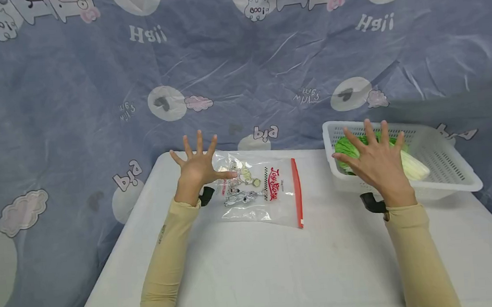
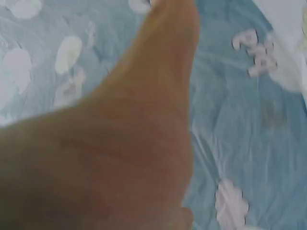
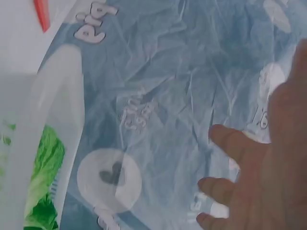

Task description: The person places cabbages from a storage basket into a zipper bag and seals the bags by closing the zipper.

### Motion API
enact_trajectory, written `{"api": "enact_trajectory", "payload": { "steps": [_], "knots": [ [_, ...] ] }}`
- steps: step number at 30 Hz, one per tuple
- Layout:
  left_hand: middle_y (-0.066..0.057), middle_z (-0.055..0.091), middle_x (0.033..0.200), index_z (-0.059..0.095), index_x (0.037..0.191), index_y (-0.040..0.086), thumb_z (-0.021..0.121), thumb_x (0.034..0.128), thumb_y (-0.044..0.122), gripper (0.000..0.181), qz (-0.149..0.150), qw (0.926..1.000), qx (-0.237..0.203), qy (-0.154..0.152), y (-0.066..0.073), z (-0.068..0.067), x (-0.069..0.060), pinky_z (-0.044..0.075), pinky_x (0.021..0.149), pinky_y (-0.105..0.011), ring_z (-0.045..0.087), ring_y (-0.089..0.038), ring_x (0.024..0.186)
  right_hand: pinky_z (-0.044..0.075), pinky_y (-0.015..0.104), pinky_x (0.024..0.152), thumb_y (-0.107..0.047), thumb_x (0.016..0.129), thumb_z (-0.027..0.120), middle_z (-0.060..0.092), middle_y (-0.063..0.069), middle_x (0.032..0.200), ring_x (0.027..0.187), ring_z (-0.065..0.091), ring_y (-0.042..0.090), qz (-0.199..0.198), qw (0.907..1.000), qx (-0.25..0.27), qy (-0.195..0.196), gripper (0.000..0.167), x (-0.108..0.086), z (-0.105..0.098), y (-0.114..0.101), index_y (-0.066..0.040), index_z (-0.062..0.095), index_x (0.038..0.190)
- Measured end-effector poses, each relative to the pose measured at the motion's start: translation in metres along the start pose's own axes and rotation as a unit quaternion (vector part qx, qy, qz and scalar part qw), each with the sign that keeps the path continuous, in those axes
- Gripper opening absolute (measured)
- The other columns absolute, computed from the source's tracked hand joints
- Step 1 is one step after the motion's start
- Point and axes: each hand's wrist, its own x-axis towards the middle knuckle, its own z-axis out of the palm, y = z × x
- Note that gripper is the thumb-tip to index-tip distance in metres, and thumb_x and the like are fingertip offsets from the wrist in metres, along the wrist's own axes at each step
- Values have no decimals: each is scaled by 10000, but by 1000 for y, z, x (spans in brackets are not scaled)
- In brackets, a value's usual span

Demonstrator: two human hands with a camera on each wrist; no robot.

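Note:
In the head view my left hand (image 1: 197,169) is raised with its fingers spread, overlapping the left side of a clear zip bag (image 1: 253,191). The bag has a red zip edge and printed cartoon figures, and lies flat on the white table. My right hand (image 1: 379,164), also spread wide, appears in front of a white plastic basket (image 1: 446,166). Inside the basket lies a napa cabbage (image 1: 414,167), leafy green at the left and pale at its base, partly hidden by the hand. Neither hand holds anything. The right wrist view shows the cabbage leaves (image 3: 48,158) behind the basket wall.
A white-covered table (image 1: 290,270) extends toward me beneath both forearms. Behind it and along its sides hangs a blue-grey cloth (image 1: 239,67) with cartoon prints. The basket stands at the table's back right, near its edge.

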Motion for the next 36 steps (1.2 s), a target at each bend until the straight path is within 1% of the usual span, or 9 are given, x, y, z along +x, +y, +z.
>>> {"api": "enact_trajectory", "payload": {
  "steps": [5,10,13,17,22,26,31,34,36],
  "knots": [
    [-195,-41,1613,57,1565,191,568,793,732,1072,547,9975,-110,440,36,14,8,156,1109,-692,-2,-472,1462,102,737,1071,-627,954,397,138,184,1605,1444,92,505,-504,9927,1052,297,695,-4,-5,-15,-294,224,1539],
    [-235,392,1440,303,1469,21,598,888,561,847,1224,9895,-714,298,91,42,15,473,984,-492,509,-397,1237,385,614,951,-457,1023,392,446,176,1433,1245,467,407,-722,9541,2904,133,522,-12,13,-33,-236,362,1495],
    [-211,495,1317,324,1428,-31,621,908,481,788,1460,9829,-1117,-61,120,64,24,532,875,-412,607,-341,1082,510,435,735,-417,1042,356,606,107,1137,912,610,285,-511,9322,3581,-129,425,-19,34,-41,-191,542,1350],
    [-203,560,1253,326,1405,-52,641,907,443,770,1481,9767,-1495,-412,149,98,37,533,834,-375,637,-302,1030,516,387,552,-432,1050,311,597,141,873,641,588,299,2,8897,4483,-859,474,-28,69,-46,-76,619,1103],
    [-119,638,1039,420,1288,-6,698,866,421,662,1235,9706,-1968,-633,172,134,48,510,693,-334,630,-211,832,539,426,560,-486,1035,318,574,215,857,623,584,284,753,8249,5320,-1755,586,-42,112,-50,58,534,1063],
    [-70,644,930,437,1253,23,716,858,367,593,1224,9731,-1845,-637,178,147,46,479,618,-301,589,-170,717,544,360,556,-374,1047,325,558,160,847,629,563,194,1023,7885,5713,-2033,495,-50,124,-52,96,482,1043],
    [-43,602,804,484,1178,6,696,865,265,458,1289,9726,-1817,-656,176,149,45,441,539,-272,538,-155,627,544,320,566,-180,1006,352,567,138,855,630,564,162,1079,7919,5675,-1980,321,-51,128,-50,110,481,1057],
    [-7,475,655,534,893,23,649,857,134,164,1386,9694,-1943,-576,173,150,49,358,467,-251,431,-134,539,541,304,566,-164,1003,392,571,117,833,620,566,155,1201,8022,5518,-1940,285,-51,129,-50,97,499,1048],
    [16,383,581,470,690,74,617,820,48,197,1421,9664,-2097,-441,171,152,52,296,429,-242,358,-123,494,539,301,565,-167,1002,426,570,106,809,618,565,153,1258,8098,5410,-1890,269,-52,128,-51,86,510,1036]
  ]
}}
